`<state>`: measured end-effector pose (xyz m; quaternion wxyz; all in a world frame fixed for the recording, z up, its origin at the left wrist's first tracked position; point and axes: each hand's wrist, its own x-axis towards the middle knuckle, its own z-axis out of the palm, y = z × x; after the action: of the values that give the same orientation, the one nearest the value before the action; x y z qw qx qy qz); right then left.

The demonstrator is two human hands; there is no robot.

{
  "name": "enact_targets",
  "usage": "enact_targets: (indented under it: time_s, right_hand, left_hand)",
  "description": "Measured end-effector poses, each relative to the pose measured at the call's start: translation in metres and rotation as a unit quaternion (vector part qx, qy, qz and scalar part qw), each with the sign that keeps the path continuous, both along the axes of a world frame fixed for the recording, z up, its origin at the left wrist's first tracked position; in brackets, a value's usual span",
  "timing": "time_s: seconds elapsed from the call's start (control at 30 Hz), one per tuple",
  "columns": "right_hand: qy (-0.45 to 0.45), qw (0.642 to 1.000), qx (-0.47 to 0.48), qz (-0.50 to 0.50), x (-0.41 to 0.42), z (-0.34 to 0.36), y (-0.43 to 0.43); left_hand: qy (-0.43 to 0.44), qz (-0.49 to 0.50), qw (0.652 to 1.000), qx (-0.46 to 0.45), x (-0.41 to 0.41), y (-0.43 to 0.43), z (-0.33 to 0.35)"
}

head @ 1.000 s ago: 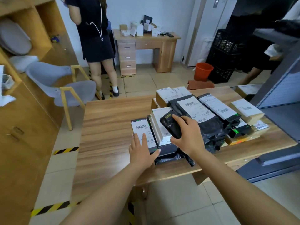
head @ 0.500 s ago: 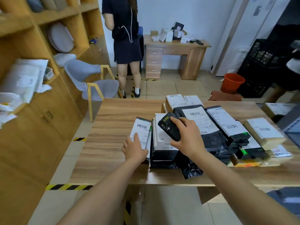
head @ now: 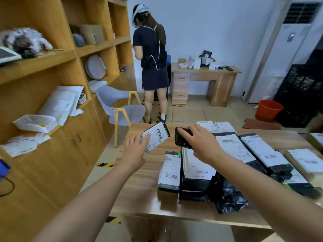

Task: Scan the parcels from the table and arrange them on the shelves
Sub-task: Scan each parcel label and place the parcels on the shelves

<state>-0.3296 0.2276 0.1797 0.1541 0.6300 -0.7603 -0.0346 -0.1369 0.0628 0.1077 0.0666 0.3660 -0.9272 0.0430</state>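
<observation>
The left grip (head: 134, 151) holds a labelled parcel (head: 156, 137) clear of the counter (head: 139, 198), with its long axis running 7 to 1 o'clock and its barcode facing up. The right grip (head: 204, 145), curled round the black scanner (head: 182, 139), sits just beside the parcel at its 3 o'clock. The shelves (head: 35, 65) lie at 9 o'clock.
</observation>
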Motion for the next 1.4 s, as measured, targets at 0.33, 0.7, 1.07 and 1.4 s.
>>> enact_targets:
  time_s: [0.33, 0.7, 1.07, 1.4]
  right_hand:
    - [0.072, 0.996, 0.047, -0.03, 0.023, 0.021, -0.032]
    - [-0.002, 0.987, -0.013, -0.161, 0.018, 0.005, -0.024]
    - [-0.037, 0.927, -0.079, -0.365, -0.014, -0.003, 0.113]
    - [-0.03, 0.85, -0.092, -0.517, -0.041, -0.003, 0.3]
  left_hand:
    - [0.012, -0.055, 0.998, -0.029, 0.012, -0.039, 0.006]
    - [0.082, -0.147, 0.985, -0.018, -0.024, -0.052, 0.015]
    - [0.103, -0.339, 0.935, -0.017, -0.144, 0.05, 0.026]
    - [0.147, -0.487, 0.861, 0.013, -0.239, 0.233, 0.035]
